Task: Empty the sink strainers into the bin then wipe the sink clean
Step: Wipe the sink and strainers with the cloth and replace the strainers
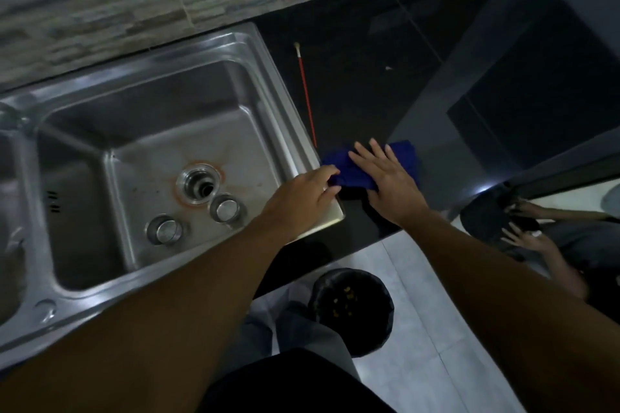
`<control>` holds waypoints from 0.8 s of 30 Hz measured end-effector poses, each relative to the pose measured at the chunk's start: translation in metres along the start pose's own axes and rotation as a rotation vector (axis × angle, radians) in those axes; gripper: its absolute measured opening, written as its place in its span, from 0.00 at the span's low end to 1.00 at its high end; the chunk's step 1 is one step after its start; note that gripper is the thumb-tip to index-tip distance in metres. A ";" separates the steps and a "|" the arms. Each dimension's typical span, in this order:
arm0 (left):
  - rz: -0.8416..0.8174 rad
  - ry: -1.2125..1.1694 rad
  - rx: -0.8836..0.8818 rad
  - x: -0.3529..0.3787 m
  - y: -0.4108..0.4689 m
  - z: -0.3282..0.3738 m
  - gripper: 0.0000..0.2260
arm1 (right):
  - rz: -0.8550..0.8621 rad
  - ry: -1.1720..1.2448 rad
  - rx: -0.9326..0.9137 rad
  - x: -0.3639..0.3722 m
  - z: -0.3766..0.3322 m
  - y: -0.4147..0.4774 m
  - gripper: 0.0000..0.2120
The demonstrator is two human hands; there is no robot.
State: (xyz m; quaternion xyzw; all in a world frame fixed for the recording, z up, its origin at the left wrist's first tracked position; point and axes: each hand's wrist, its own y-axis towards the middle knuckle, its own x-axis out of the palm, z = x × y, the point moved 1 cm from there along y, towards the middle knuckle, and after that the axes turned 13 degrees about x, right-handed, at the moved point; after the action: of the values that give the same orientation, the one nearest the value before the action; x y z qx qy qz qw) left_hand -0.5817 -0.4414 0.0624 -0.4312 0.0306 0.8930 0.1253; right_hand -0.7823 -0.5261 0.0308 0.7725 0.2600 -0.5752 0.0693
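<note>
Both hands met on the blue cloth [360, 167] on the dark counter [352, 77], the left hand [303, 193] pinching its near edge, the right hand [385, 178] pressing flat with fingers spread, while two strainers [224, 208] sat in the sink [151, 151] left of the grip and the bin [352, 308] stood below it.

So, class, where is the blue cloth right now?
The blue cloth lies on the dark counter just right of the sink, under both hands, near the red stick.

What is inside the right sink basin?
Two metal strainers sit loose beside the open drain in the sink basin. The left forearm covers its near corner.
</note>
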 end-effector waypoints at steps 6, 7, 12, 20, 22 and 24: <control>0.107 0.059 -0.151 -0.036 -0.072 -0.043 0.23 | 0.133 0.232 0.037 -0.012 -0.053 -0.015 0.35; 0.135 0.074 -0.177 -0.043 -0.086 -0.051 0.23 | 0.119 0.284 0.024 -0.015 -0.069 -0.015 0.35; 0.241 0.093 -0.356 -0.081 -0.155 -0.094 0.21 | 0.089 0.373 -0.143 -0.020 -0.163 0.001 0.36; 0.269 0.122 -0.583 -0.140 -0.285 -0.176 0.26 | 0.004 0.352 -0.313 0.031 -0.339 0.028 0.31; 0.283 0.107 -0.609 -0.155 -0.319 -0.196 0.26 | -0.029 0.393 -0.309 0.049 -0.383 0.029 0.30; 0.304 0.114 -0.643 -0.170 -0.351 -0.216 0.25 | -0.047 0.397 -0.298 0.067 -0.424 0.031 0.30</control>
State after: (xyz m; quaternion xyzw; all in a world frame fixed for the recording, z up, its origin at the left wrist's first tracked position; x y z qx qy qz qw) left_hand -0.2281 -0.1705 0.0782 -0.4884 -0.1811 0.8398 -0.1527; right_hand -0.3921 -0.3582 0.1024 0.8453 0.3684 -0.3689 0.1168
